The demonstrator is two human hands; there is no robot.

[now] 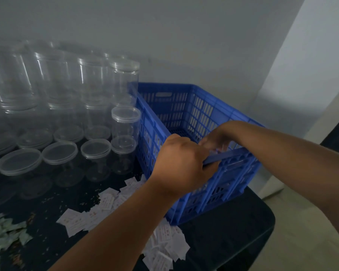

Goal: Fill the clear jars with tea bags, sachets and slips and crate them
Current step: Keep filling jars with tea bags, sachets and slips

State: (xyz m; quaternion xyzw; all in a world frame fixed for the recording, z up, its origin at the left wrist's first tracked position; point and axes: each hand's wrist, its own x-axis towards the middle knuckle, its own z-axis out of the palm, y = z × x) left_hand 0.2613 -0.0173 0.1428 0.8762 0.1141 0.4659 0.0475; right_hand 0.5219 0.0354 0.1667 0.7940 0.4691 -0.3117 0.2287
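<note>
Plain grey wall [184, 36] closes off the back of the scene, and a pale floor [311, 241] shows past the right edge of the dark table [223, 241] you are working at. The surface is speckled with small crumbs near its middle.

The blue crate [184, 106] stands at the table's right side, its far wall close to the wall behind and its near corner pointing toward the front edge. Clear jars [125, 122] with lids fill the back left of the surface, stacked in tiers, the nearest column just beside the crate's left wall. White slips [106, 200] lie scattered across the front of the table, some touching the crate's near corner. Green sachets [0, 231] are heaped at the front left edge.

Your left hand [182, 163] grips the crate's near rim, fingers curled over the top bar and thumb underneath. Your right hand [217, 137] reaches over the same rim just beside it, fingers pointing down into the crate; they are blurred, so you cannot tell whether they hold anything or how far they are spread.
</note>
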